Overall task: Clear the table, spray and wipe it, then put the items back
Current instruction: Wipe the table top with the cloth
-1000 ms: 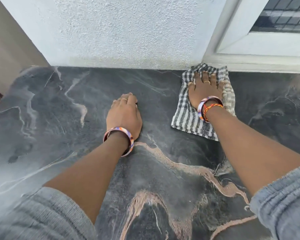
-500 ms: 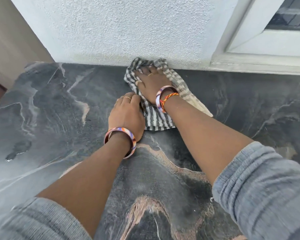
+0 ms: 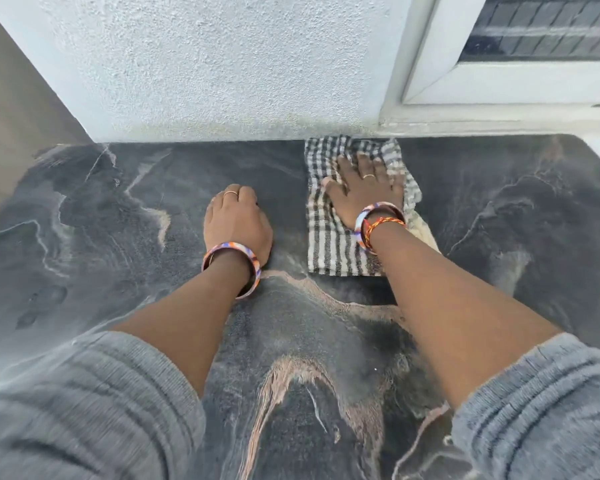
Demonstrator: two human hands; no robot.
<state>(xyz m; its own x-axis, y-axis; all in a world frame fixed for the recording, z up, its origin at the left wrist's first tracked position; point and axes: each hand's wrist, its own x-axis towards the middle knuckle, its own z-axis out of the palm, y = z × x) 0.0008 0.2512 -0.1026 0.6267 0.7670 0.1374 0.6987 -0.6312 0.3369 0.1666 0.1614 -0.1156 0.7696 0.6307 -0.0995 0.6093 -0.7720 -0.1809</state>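
Table (image 3: 118, 258), dark stone with pale wavy lines, right up against a bumpy white wall (image 3: 222, 64). Cloth (image 3: 326, 244), checked grey and white, lying flat at the back of the table, touching the bottom of the wall, just under the corner of the window frame (image 3: 499, 112). Pressed down by the right hand (image 3: 364, 192), palm flat, fingers straight and spread out, not curled round anything. Left hand (image 3: 236, 226) just beside the cloth, not touching it, resting on the stone as a fist, fingers tucked under, nothing seen inside it. Looks like a prop to lean on.

Half a second ago: cloth further left, right behind the left hand and bumping it, right arm crossed over. Now slid back to the right along the wall, away from the left hand. A second ago: on the right too. So a swipe to the left and back again along the back edge. Left hand in the same spot all the while.

Meaning for the job: wiping step well under way, back strip near the wall rubbed both ways. Probably still to wipe: the near side by the body, and the far left and right ends. No spray bottle and none of the cleared things to be seen here, so putting back not yet begun. Next, most likely, more swipes, closer to the body each time, hand kept flat to stop any bunching of the cloth
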